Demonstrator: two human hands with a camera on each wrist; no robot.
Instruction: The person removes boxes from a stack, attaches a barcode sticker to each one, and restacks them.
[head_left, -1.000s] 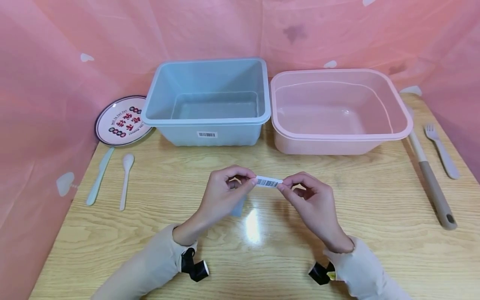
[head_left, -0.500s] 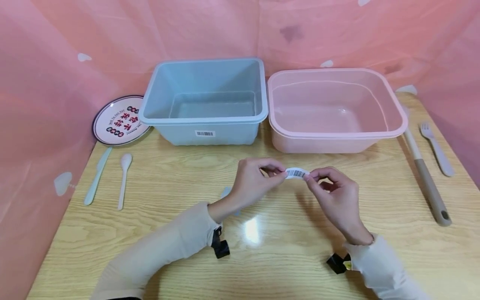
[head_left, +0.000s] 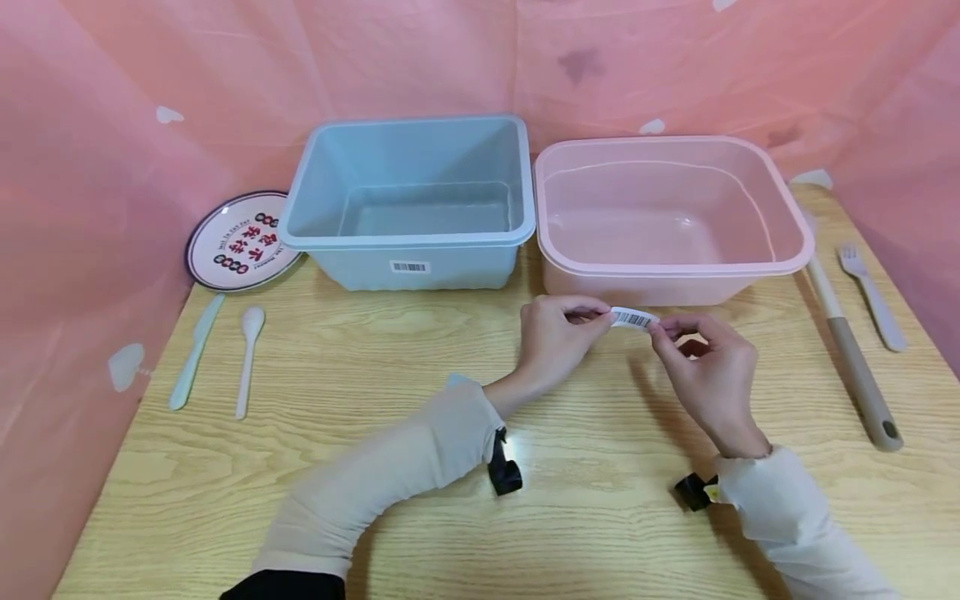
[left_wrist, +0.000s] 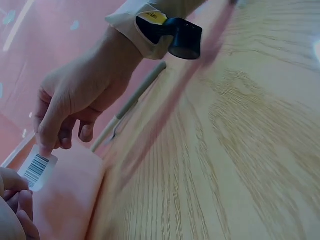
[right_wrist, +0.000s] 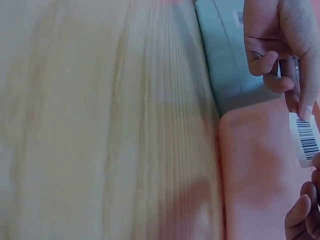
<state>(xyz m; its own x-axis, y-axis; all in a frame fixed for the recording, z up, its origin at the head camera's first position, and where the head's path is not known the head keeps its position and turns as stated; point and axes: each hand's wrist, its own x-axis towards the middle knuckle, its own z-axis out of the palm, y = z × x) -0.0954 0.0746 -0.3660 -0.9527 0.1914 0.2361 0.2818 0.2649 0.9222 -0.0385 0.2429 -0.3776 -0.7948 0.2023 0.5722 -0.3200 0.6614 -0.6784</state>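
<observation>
Left arm (head_left: 390, 457): mine stretches forward and slants across to my right.
Left hand (head_left: 553, 337): I pinch with thumb (head_left: 588, 333) and forefinger (head_left: 588, 302), my other fingers (right_wrist: 279, 84) curled.
Right arm (head_left: 787, 512): mine angles forward and inward.
Right hand (head_left: 714, 367): I pinch here too, remaining fingers curled.
Fingers: my two pinches face each other, near but apart.

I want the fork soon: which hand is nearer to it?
Right. The right hand is left of the fork; the left hand is farther left, beyond the barcode label.
</observation>
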